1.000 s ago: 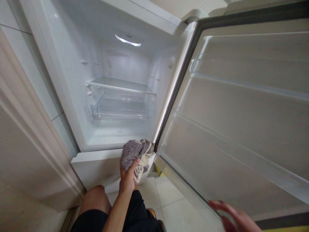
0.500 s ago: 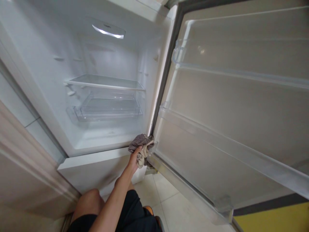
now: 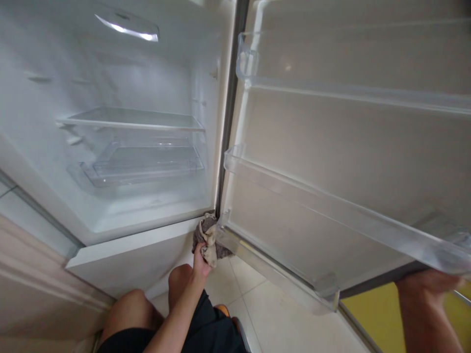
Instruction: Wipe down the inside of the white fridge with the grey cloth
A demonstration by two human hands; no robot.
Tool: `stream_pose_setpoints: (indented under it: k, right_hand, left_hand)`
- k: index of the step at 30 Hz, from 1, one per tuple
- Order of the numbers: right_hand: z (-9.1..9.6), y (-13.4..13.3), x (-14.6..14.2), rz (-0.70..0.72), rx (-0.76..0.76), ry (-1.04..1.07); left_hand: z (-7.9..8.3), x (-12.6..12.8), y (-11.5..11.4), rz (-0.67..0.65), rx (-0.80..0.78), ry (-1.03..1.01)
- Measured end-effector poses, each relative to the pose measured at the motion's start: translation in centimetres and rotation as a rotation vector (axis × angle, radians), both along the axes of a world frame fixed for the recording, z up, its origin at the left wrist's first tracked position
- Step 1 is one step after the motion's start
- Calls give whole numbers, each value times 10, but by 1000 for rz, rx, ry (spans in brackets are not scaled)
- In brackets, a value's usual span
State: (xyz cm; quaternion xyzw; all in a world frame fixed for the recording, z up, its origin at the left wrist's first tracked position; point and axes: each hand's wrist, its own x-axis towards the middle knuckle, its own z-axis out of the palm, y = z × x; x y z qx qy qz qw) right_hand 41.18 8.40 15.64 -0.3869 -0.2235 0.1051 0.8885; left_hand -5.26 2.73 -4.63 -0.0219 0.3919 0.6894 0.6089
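One crumpled grey-and-cream cloth (image 3: 208, 237) bunches in the left hand (image 3: 200, 263).

Left forearm (image 3: 180, 311) extends forward from bottom centre; left hand (image 3: 201, 262) is closed in a grip, digits partly hidden. Right forearm (image 3: 423, 323) rises at lower right, right hand (image 3: 429, 282) angled rightward, fingers blurred, grip unclear.

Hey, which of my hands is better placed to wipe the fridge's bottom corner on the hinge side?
Your left, I'd say. Your left hand holds the cloth right by that spot, while your right hand is well away, at the open door's outer edge.
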Motion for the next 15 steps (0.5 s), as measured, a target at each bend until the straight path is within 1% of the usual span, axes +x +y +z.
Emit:
stream_pose_setpoints:
  k: [4,10,13,15]
  right_hand:
    - [-4,2,8,-30,47,8]
    - [-11,5,11,-56,17,-40]
    - [-15,6,12,-69,-11,-33]
    - [-16,7,14,-83,-6,-46]
  left_hand:
    - [-13,23,-10,6,-61,-101]
    - [-23,48,-35,-9,-99,-189]
    - [-24,45,-50,43,-99,-187]
    - [-19,34,-58,93,-91,-174]
